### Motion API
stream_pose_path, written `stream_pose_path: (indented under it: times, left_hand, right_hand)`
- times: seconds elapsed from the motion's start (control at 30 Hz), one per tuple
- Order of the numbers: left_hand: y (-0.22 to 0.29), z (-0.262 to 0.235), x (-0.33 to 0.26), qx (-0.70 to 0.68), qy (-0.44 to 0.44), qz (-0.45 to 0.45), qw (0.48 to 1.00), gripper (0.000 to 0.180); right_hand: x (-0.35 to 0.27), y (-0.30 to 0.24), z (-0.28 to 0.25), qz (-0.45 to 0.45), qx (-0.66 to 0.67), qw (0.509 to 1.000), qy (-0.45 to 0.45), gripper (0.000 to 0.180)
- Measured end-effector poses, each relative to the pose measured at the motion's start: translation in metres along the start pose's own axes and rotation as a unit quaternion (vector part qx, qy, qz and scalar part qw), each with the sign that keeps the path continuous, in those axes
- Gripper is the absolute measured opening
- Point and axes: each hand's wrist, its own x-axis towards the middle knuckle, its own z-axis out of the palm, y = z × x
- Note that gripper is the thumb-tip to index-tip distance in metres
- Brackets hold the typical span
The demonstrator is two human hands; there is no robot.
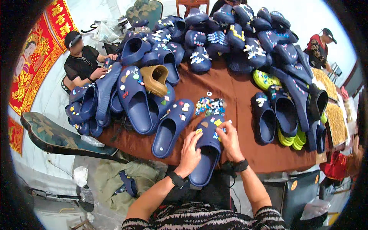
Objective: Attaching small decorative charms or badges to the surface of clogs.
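A navy blue clog (pixel 209 161) stands in front of me at the table's near edge, its toe pointing away and its open heel toward me. My left hand (pixel 189 151) is closed against the clog's left side, with a small yellow charm (pixel 199 131) at its fingertips. Over the upper's right side, my right hand (pixel 230 142) pinches a small charm, mostly hidden by the fingers. A yellow charm (pixel 218 123) and a brown one (pixel 204 124) show on the toe. Just beyond lies a pile of loose, mixed-colour charms (pixel 210 106). Left of it rests another decorated navy clog (pixel 172 128).
Many navy clogs with charms are heaped along the far side and left of the brown-covered table (pixel 237 90). A tan clog (pixel 155 79) sits among them. More clogs, some lime green (pixel 265 79), stand at right. One person (pixel 82 63) handles a clog at left; another (pixel 320 48) stands far right.
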Motion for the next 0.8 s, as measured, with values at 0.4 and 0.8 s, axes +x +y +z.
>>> stream_pose_path:
  times: [0.4,0.8]
  left_hand:
    - [0.002,0.0,0.001,0.014,0.005,0.017,1.0,0.063]
    - [0.001,0.0,0.0,0.015,0.02,-0.006,1.0,0.064]
  right_hand:
    - [0.018,-0.02,0.007,-0.274,-0.187,0.941,0.061,0.013]
    - [0.057,-0.011,-0.006,-0.101,-0.323,0.939,-0.054,0.039]
